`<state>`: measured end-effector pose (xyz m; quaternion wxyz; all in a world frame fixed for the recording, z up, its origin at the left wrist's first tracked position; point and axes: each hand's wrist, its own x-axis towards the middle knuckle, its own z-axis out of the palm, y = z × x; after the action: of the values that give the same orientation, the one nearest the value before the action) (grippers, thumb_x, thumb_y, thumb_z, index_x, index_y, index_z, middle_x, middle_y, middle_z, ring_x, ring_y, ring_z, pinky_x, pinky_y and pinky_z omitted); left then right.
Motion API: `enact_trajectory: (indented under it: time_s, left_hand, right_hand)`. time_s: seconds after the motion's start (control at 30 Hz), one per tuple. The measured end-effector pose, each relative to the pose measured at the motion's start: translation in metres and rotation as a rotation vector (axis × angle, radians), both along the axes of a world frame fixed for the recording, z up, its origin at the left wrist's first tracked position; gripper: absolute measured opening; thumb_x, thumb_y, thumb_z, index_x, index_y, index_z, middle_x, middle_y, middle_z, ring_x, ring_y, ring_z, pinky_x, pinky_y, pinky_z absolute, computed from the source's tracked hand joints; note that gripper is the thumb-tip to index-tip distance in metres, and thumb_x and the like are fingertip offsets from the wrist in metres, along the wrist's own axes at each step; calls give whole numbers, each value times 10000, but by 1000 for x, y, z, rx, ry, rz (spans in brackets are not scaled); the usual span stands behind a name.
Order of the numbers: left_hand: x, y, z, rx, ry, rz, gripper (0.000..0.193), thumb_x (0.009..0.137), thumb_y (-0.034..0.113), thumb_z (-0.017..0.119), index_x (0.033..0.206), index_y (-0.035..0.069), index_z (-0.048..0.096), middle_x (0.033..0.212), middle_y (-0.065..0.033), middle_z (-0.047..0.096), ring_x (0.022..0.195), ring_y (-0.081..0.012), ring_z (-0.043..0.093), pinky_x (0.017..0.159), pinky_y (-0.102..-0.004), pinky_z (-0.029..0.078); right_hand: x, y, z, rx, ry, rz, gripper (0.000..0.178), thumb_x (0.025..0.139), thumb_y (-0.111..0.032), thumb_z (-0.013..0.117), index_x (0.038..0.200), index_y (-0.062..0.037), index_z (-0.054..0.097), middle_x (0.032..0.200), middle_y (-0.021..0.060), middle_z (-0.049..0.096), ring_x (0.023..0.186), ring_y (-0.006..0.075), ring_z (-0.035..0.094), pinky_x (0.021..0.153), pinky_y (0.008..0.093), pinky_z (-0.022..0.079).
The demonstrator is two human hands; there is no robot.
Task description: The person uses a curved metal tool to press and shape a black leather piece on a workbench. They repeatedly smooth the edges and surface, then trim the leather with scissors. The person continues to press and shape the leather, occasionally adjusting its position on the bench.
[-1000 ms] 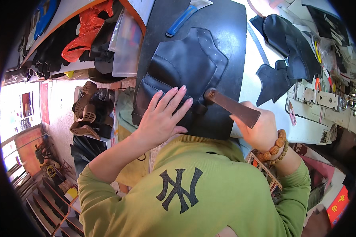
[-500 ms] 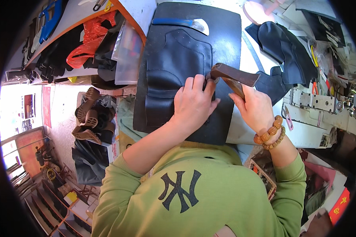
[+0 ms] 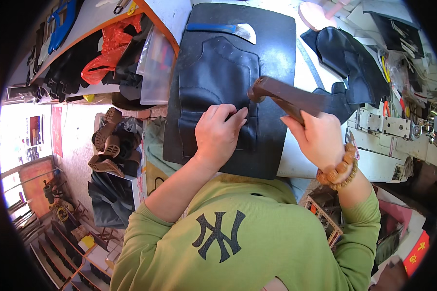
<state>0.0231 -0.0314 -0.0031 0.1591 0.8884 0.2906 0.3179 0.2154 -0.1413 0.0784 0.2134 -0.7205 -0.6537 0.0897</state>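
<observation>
A black leather piece [image 3: 218,72] with a stitched outline lies on a dark work board [image 3: 277,48]. My left hand [image 3: 216,136] rests on its lower part, fingers bent and pinched together at a fold near the right edge; the fingertips are partly hidden. My right hand [image 3: 320,138] grips a hammer [image 3: 289,94] by its wooden handle. The hammer's dark head hangs over the right edge of the leather, just above and right of my left hand. A knife with a blue handle and broad rounded blade [image 3: 218,27] lies at the board's far end.
Black leather boot parts [image 3: 344,58] lie right of the board, beside a curved ruler [image 3: 310,63] and a sewing machine [image 3: 388,123]. Shoe soles [image 3: 112,143] are piled at the left. A shelf holds a red plastic bag [image 3: 107,53] and clear plastic sheets [image 3: 155,68].
My left hand has slid left and nearer to me along the leather, its fingers drawing together. The hammer has shifted slightly left at its head, while my right hand moved a little right and nearer.
</observation>
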Motion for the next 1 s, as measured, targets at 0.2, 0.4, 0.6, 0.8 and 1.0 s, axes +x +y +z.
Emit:
enact_trajectory:
  time_s: [0.2, 0.4, 0.6, 0.8, 1.0]
  left_hand:
    - [-1, 0, -4, -8, -61, 2, 238, 709, 32, 766, 940, 81, 733, 869, -44, 608, 774, -221, 593, 647, -319, 493]
    - [1, -1, -3, -2, -51, 4, 234, 711, 23, 770, 935, 82, 737, 883, -45, 621, 790, -225, 602, 653, -319, 495]
    - [-1, 1, -2, -39, -36, 12, 236, 709, 40, 772, 932, 109, 743, 874, -28, 608, 793, -219, 589, 654, -318, 484]
    - [1, 4, -5, 39, 0, 6, 191, 719, 109, 766, 902, 161, 747, 859, 9, 584, 798, -193, 564, 659, -327, 443]
    - [-1, 5, -9, -46, -21, 11, 172, 718, 142, 768, 884, 184, 752, 846, 26, 571, 791, -184, 556, 650, -328, 430]
  right_hand:
    - [-12, -6, -9, 19, 65, -56, 223, 887, -171, 682, 1060, -41, 626, 729, 141, 651, 578, 331, 624, 499, 392, 486]
    - [-2, -17, -6, -97, -87, 32, 255, 897, -196, 665, 1064, -30, 569, 715, 131, 630, 583, 316, 628, 501, 401, 481]
    - [-17, -18, -15, 37, 119, -55, 207, 872, -182, 705, 998, -24, 661, 640, 125, 614, 531, 323, 597, 476, 390, 457]
    - [-9, -27, 4, -20, 46, 45, 167, 873, -168, 691, 968, -34, 663, 755, 124, 641, 586, 307, 630, 490, 371, 474]
    - [-23, -28, -9, -142, 138, 5, 208, 901, -216, 648, 949, -15, 626, 647, 129, 610, 537, 323, 608, 501, 379, 488]
